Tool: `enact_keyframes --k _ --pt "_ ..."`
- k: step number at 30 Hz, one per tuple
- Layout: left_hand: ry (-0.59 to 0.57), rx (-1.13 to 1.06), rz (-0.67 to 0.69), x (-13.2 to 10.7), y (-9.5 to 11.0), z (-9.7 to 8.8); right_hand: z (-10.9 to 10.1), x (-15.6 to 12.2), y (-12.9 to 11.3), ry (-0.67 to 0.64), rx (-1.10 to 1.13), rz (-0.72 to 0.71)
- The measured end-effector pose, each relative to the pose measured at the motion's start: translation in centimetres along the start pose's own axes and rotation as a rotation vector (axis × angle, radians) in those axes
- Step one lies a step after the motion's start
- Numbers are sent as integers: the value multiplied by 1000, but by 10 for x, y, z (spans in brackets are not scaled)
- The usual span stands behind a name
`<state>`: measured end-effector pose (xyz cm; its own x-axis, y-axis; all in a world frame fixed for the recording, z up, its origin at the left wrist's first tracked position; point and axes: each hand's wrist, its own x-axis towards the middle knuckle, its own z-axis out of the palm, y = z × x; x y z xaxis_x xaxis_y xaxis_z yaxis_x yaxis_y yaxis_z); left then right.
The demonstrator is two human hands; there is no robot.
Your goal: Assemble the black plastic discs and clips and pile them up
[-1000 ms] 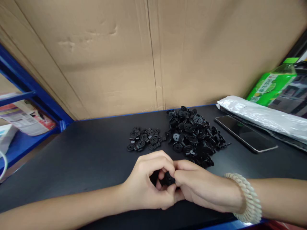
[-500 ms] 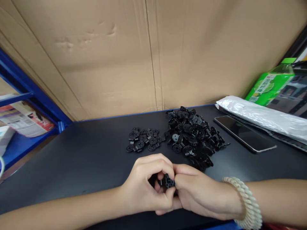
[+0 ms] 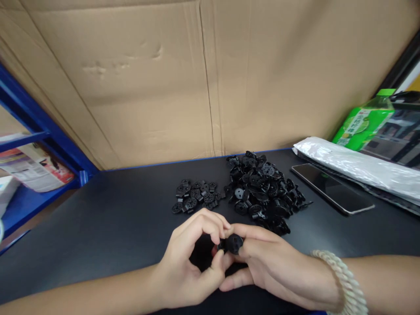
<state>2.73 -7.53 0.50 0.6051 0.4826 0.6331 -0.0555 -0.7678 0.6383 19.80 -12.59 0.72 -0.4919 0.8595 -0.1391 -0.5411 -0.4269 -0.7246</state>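
Both my hands meet near the front of the black table. My left hand and my right hand pinch one small black round plastic part between their fingertips. A cream coiled band sits on my right wrist. Beyond the hands lies a small flat group of black discs. To its right is a larger heap of black plastic parts.
A dark phone lies flat at the right, beside a long white plastic bag and a green bottle. A cardboard wall closes the back. Blue shelving with printed packs stands at the left.
My fingers have loosened and lifted the black part, so it now shows more between the fingertips. The camera has tilted slightly, shifting the heaps down in view.
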Motion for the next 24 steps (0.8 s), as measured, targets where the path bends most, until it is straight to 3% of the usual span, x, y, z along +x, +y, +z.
enact_keyframes --k 4,7,9,12,14,16,18,21,24 --pt "66 33 88 1 1 -5 -1 -6 -9 -21 -176 -76" --pt "25 88 121 3 2 -8 -5 -11 -24 -20 -416 -70" --pt "-25 117 155 4 4 -8 -8 -16 -39 -32 -662 -142" --pt "-65 151 226 4 6 -6 -14 -21 -72 44 -1186 -517" --pt "-83 169 239 5 6 -4 -19 -21 -101 195 -1423 -716" --pt "-116 184 223 7 6 -2 -22 -17 -130 297 -1529 -704" --pt "-152 199 212 8 5 -1 -25 -7 -157 300 -1649 -662" --pt "-215 234 227 10 6 -1 -28 16 -183 192 -1849 -574" --pt "-266 262 261 11 8 -2 -33 40 -193 58 -1909 -451"
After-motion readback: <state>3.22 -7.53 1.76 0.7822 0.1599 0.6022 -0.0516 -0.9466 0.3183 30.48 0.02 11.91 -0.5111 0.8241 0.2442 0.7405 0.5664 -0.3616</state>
